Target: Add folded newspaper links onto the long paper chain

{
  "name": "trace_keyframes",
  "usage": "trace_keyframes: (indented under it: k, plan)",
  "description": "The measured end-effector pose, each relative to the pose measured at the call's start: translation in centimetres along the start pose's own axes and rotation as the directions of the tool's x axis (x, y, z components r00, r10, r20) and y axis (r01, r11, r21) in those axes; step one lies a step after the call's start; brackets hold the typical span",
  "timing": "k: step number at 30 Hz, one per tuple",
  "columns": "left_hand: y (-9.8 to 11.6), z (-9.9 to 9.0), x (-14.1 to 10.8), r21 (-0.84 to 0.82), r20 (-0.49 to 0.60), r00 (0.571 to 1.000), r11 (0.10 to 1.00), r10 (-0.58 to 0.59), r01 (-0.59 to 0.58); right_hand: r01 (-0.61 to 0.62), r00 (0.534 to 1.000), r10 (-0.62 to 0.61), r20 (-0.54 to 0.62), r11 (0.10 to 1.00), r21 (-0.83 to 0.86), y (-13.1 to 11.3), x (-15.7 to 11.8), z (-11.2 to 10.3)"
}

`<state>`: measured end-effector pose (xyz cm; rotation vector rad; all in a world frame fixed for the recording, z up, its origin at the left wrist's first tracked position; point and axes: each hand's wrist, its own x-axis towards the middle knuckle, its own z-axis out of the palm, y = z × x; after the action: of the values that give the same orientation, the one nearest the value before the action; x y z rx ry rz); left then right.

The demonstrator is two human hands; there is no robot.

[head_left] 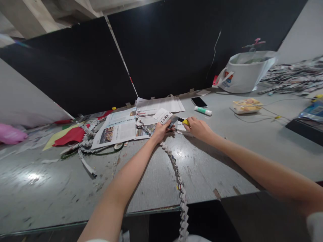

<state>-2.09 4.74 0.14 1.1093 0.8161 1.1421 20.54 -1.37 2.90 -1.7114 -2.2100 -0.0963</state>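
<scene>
My left hand grips a piece of newspaper with large black print, its thumb on top. In my right hand is a yellow and black utility knife, pointing left at the paper; whether the blade touches it I cannot tell. Below my left hand starts a braided chain of folded paper, which runs over the table edge towards my lap. Newspaper sheets lie flat to the left of and behind my hands.
A glue stick and a phone lie behind my right hand. Further right are a food packet, a thin cable and a white bag. At left are a tape roll, red paper and a pink bag.
</scene>
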Motion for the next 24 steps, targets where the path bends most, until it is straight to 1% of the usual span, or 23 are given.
trace_keyframes:
  k: [3,8,11,14,16,19,21,24]
  plan:
    - [0.1,0.0,-0.1,-0.014,-0.009,1.000,0.999,-0.030,0.029,-0.018,1.000,0.018,-0.002,1.000,-0.001,0.0,0.0,0.1]
    - [0.4,0.2,0.0,-0.036,-0.083,0.994,0.997,-0.074,0.071,-0.041,0.999,0.041,-0.014,0.999,0.021,-0.1,0.0,0.2]
    - [0.5,0.3,0.1,-0.048,-0.067,0.994,0.995,-0.090,0.087,-0.052,0.998,0.054,-0.037,0.997,0.054,-0.1,0.0,0.2]
    - [0.4,0.3,0.1,-0.042,-0.079,0.993,0.995,-0.090,0.087,-0.048,0.997,0.053,-0.048,0.995,0.083,0.0,0.1,0.2]
    - [0.4,0.3,0.1,-0.038,-0.081,0.993,0.996,-0.085,0.082,-0.034,0.998,0.038,-0.047,0.996,0.087,0.1,0.0,0.2]
    - [0.4,0.3,-0.1,-0.040,-0.050,0.997,0.997,-0.066,0.064,0.002,0.999,0.000,-0.038,0.999,0.051,-0.1,-0.1,0.4]
    - [0.5,0.4,-0.3,-0.044,-0.041,0.997,0.997,-0.065,0.063,0.029,0.999,-0.029,-0.028,1.000,0.012,-0.4,-0.3,0.5]
    - [0.6,0.5,-0.4,-0.042,-0.059,0.996,0.997,-0.072,0.070,0.078,0.997,-0.078,-0.006,0.996,-0.033,-1.4,-0.7,0.6]
